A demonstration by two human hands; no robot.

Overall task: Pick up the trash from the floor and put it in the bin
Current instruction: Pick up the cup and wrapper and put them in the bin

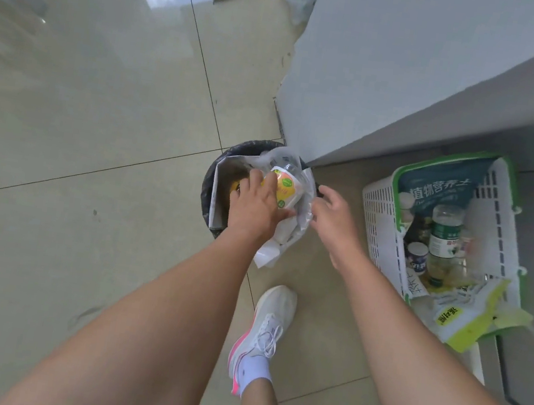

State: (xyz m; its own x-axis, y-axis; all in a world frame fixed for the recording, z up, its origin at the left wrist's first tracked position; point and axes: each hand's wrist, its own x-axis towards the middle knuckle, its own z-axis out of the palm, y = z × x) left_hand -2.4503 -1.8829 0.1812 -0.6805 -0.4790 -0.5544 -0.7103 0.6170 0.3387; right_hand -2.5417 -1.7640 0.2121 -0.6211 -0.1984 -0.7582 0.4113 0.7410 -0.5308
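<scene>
A round bin lined with a black bag (209, 180) stands on the floor by the corner of a white cabinet. A bundle of trash sits on top of it: clear plastic wrapping (288, 236) and a white packet with a yellow-orange label (285, 186). My left hand (253, 205) lies on the bundle with fingers spread, pressing on it over the bin's mouth. My right hand (334, 217) hovers just right of the bundle, fingers loosely spread near the plastic's edge; whether it touches the plastic is unclear. White paper or card (224, 175) shows inside the bin.
A white and green plastic basket (378, 212) with jars, bottles and a green bag stands right of the bin. A torn white and lime bag (463, 318) lies at its front. A white cabinet (397, 83) rises behind. My shoe (269, 327) stands on the tiled floor.
</scene>
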